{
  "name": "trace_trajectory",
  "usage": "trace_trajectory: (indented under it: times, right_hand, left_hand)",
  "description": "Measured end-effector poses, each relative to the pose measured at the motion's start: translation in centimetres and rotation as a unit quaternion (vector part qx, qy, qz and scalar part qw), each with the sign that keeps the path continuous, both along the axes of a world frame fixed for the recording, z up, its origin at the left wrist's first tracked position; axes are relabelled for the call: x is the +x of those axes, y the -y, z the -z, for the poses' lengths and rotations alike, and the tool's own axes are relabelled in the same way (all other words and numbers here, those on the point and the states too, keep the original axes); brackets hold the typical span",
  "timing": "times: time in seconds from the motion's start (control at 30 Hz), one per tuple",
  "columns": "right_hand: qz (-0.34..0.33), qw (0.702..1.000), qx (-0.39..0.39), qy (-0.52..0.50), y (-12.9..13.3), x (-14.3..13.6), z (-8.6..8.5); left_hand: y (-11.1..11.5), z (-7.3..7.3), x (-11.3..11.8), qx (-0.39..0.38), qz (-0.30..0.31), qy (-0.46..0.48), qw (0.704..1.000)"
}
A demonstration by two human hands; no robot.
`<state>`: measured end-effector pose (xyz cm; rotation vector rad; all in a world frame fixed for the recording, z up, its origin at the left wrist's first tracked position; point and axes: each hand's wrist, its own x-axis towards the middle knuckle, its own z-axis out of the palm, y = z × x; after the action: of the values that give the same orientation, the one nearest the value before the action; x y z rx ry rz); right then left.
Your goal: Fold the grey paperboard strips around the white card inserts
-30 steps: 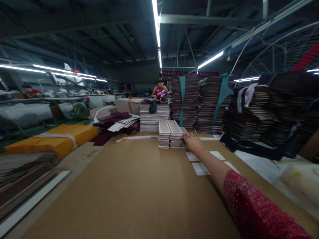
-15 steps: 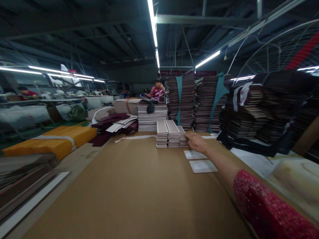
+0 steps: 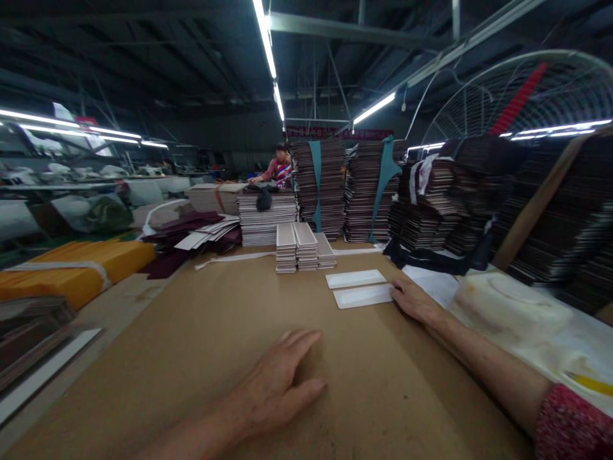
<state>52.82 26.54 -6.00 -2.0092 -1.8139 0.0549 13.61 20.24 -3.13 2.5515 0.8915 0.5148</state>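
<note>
Our right hand (image 3: 416,300) rests flat, fingers loose and gripping nothing, its fingertips touching the right end of the nearer card (image 3: 364,296) — a white strip whose long axis runs left to right on the table (image 3: 230,332). Our left hand (image 3: 278,380) lies open and empty, well nearer us — farther from both cards.

Far centre: tall stacks of dark sheets (image 3: 320,185) with teal strips (image 3: 316,182) hanging down them.
Far left of those: a lower pale stack (image 3: 265,220) with a dark cloth (image 3: 263,200) on top.
Left: a yellow bundle (image 3: 71,271) tied with a white band.
Far right: a large fan guard (image 3: 507,96).
Background: a person (image 3: 279,167) at work behind the stacks.
Ceiling: long tube lights (image 3: 268,48).
</note>
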Motion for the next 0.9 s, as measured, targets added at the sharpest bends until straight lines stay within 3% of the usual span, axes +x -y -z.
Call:
trace_trajectory:
  times: [0.07, 0.17, 0.23, 0.33, 0.5, 0.67, 0.8, 0.9]
  right_hand:
    - [-0.006, 1.0, -0.015, -0.011, 0.3, -0.2, 0.3]
    - [-0.002, 0.999, -0.024, -0.024, 0.6, -0.3, 0.6]
    - [-0.003, 0.999, -0.025, -0.03, 1.0, -0.5, 0.7]
    - [-0.011, 0.999, -0.029, -0.038, 2.4, -1.1, 0.7]
    - [-0.06, 0.997, -0.031, -0.041, 7.6, -3.6, 0.2]
    - [-0.139, 0.989, -0.016, -0.04, 15.4, -8.1, 1.1]
    - [-0.204, 0.973, 0.105, -0.011, 20.5, -11.1, 2.6]
    - [-0.26, 0.951, 0.166, -0.013, 22.0, -11.2, 3.3]
  left_hand:
    - [-2.3, 0.1, 3.8, -0.014, -0.017, -0.014, 1.0]
    - [-4.8, 0.8, 8.2, -0.017, -0.096, -0.03, 0.995]
    - [-5.6, 1.4, 9.6, -0.011, -0.125, -0.029, 0.992]
    - [-5.3, 1.8, 9.7, -0.003, -0.134, -0.022, 0.991]
    - [-0.9, 1.1, 5.2, -0.017, -0.122, -0.023, 0.992]
    - [7.3, 0.8, -2.3, -0.022, -0.104, -0.036, 0.994]
    - [14.3, 1.1, -7.1, -0.035, -0.105, -0.059, 0.992]
    - [17.7, 1.0, -9.9, -0.045, -0.114, -0.055, 0.991]
